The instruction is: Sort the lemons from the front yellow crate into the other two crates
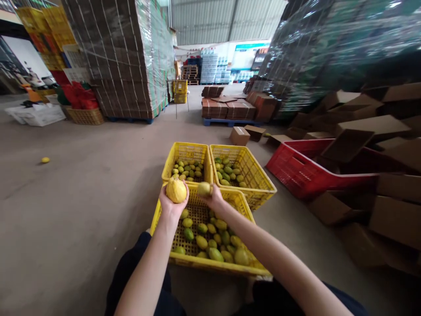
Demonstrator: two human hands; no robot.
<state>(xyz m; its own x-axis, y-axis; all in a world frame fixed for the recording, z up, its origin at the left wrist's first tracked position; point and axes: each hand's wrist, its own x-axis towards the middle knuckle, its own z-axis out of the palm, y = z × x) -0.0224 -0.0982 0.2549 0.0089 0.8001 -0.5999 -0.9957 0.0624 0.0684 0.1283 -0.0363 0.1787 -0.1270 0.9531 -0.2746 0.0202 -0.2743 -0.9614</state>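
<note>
My left hand (171, 205) cups a large, bumpy yellow lemon (176, 190) above the left far side of the near yellow crate (210, 262). In my right hand (216, 199) is a smaller greenish-yellow lemon (204, 189), its outline a little blurred. Both hands are over the far rim of that crate. Several green and yellow lemons (215, 254) lie in it, mostly toward the right and front. Behind it stand a left far yellow crate (186, 145) and a right far yellow crate (255, 169), each with lemons at the bottom.
A red crate (289, 175) and a heap of cardboard boxes (397, 215) are on my right. One lemon (45, 160) lies on the floor at left. Wrapped pallet stacks (115, 61) and flat cardboard on a blue pallet (226, 122) stand farther back.
</note>
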